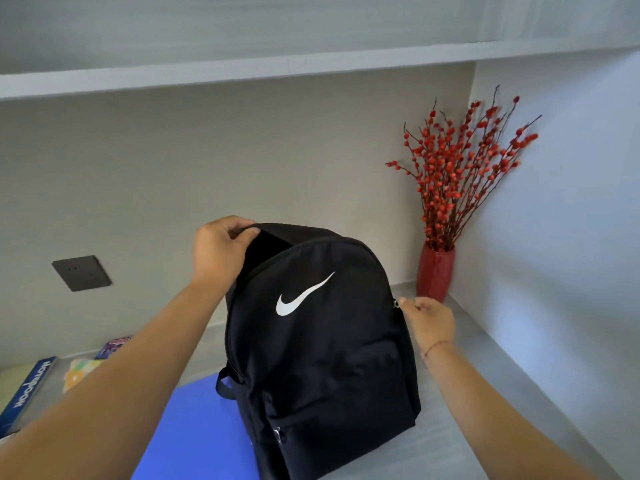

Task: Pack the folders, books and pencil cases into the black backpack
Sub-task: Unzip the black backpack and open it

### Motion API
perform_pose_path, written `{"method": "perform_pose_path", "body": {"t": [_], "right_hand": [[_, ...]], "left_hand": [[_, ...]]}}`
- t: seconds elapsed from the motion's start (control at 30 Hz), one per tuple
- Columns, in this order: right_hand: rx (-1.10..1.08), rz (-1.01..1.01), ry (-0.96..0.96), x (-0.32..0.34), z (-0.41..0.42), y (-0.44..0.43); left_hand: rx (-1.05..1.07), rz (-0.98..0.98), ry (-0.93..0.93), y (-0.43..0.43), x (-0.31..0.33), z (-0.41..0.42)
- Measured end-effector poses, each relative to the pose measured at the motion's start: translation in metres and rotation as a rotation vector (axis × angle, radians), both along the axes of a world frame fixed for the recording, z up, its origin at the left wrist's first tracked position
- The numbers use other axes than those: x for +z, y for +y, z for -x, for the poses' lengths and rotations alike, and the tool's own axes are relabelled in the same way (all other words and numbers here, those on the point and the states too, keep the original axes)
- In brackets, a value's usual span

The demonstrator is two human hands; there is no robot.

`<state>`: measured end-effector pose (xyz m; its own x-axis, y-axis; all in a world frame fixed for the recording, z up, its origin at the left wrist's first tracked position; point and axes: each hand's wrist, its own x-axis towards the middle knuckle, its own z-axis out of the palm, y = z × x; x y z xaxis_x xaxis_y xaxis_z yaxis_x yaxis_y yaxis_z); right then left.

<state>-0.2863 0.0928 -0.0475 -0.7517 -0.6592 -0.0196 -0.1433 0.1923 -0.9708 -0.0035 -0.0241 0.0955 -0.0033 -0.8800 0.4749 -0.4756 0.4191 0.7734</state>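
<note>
The left hand [221, 247] is gripping the top rim of the black backpack [322, 341], fingers curled over its open edge. The right hand [427, 318] is pinching the zipper pull [396, 303] on the bag's right side. The backpack is standing upright on the grey desk [450, 427], overlapping a blue folder [194, 427]. Its mouth is showing only darkness. A red vase [434, 271] is holding berry branches [457, 168].
</note>
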Motion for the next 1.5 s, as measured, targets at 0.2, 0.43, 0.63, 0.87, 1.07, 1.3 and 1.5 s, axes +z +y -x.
{"method": "perform_pose_path", "body": {"t": [0.2,0.43,0.63,0.87,1.07,1.3,1.5], "right_hand": [[0.034,-0.144,0.001,-0.034,0.007,0.012],[0.016,-0.008,0.175,-0.020,-0.047,0.031],[0.588,-0.084,0.551,-0.067,-0.175,0.084],[0.523,-0.183,0.633,-0.087,-0.226,0.068],[0.319,-0.163,0.620,-0.085,-0.225,0.064],[0.311,-0.098,0.499,-0.086,-0.216,0.065],[0.225,-0.084,0.437,-0.081,-0.189,0.065]], "left_hand": [[-0.024,-0.075,-0.013,0.002,-0.005,-0.008],[-0.108,-0.237,0.181,0.058,-0.065,-0.035],[-0.139,-0.545,0.283,0.108,-0.163,-0.056],[-0.156,-0.548,-0.075,0.100,-0.178,-0.050],[-0.161,-0.498,-0.127,0.098,-0.174,-0.048],[-0.149,-0.322,-0.655,0.090,-0.175,-0.052],[-0.121,-0.280,-0.628,0.081,-0.174,-0.051]]}}
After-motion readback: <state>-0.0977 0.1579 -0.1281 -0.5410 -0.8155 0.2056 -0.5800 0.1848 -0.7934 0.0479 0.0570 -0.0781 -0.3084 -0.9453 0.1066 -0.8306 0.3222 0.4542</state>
